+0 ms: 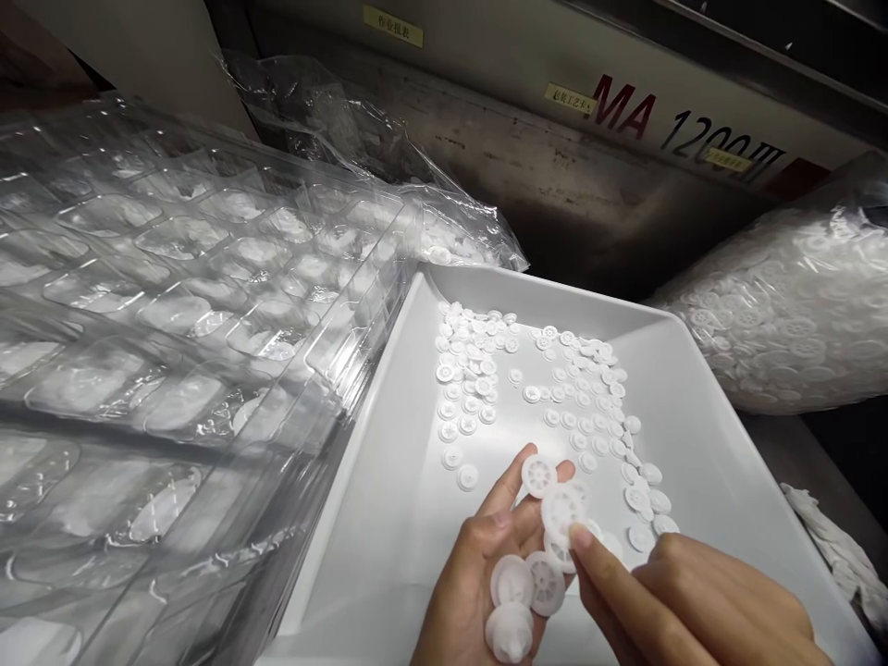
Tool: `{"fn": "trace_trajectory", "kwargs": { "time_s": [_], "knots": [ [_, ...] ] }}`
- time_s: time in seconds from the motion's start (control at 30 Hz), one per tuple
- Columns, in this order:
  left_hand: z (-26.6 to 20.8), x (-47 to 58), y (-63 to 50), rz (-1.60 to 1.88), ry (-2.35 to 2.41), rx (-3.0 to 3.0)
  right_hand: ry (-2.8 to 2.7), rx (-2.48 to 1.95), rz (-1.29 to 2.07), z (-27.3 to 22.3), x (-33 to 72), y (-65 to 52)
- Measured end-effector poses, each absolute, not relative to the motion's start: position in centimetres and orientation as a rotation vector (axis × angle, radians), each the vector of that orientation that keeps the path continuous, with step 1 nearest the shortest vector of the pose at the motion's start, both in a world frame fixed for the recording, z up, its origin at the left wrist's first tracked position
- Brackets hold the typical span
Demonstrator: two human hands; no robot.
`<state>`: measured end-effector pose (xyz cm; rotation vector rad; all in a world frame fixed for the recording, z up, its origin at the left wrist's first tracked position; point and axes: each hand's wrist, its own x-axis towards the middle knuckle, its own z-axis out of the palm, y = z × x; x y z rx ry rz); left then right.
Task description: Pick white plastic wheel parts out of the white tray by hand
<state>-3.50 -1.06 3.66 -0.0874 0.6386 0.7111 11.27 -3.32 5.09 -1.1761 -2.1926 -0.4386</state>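
White, round plastic discs [562, 507] with spoked, wheel-like faces lie in the person's left hand [486, 564], as the head view shows. That hand is turned palm up above the tray, its fingers curled loosely under several of the discs; one near the wrist shows a pointed hub. From the right, the right hand [694, 601] reaches in and sets a fingertip on a disc over the left fingers; its underside is hidden, so I cannot tell whether it pinches that disc or only presses it.

Below is a pale grey, deep-walled plastic tray [367, 555], where more small white discs [467, 424] spread in two loose groups, left and right. Just left of it stand clear plastic compartment trays [361, 319] with white contents. To the right bulges a transparent bag packed with white pieces [797, 314]. Behind, a grey machine panel [486, 74] reads "MA 1200" and carries yellow labels [393, 26].
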Motion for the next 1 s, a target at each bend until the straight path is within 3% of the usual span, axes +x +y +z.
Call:
{"fn": "trace_trajectory", "kwargs": {
  "time_s": [0.4,1.0],
  "knots": [
    [3.4,-3.2,-1.3,0.764,0.411,-0.283,-2.336,-1.01,-0.496,4.6,10.7,-2.6],
    [2.7,-3.1,-1.3,0.793,0.421,-0.065,-2.477,-0.924,-0.452,5.1,11.1,-2.6]
  ]
}}
